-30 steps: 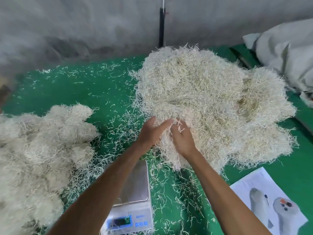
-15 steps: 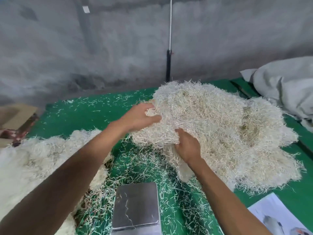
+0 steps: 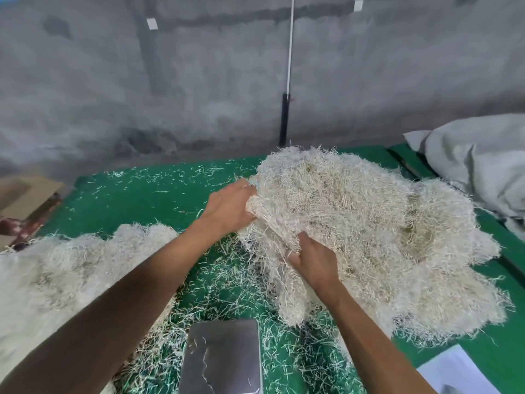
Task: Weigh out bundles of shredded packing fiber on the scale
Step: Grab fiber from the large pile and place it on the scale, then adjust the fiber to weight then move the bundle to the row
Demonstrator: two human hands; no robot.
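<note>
Pale fiber is being gripped by both hands, the left hand (image 3: 227,206) and the right hand (image 3: 314,261) curled into the near edge of the big heap (image 3: 369,223), which is lying on the green mat (image 3: 159,194) beyond the bare scale (image 3: 221,356).

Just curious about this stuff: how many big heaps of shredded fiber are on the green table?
2: one heap right of centre, gripped by both hands; another heap at the left edge, partly cut off. More may lie outside the view.

Green mat (image 3: 159,200) lies open between two fiber piles (image 3: 369,237), scale (image 3: 223,356) nearest.
</note>
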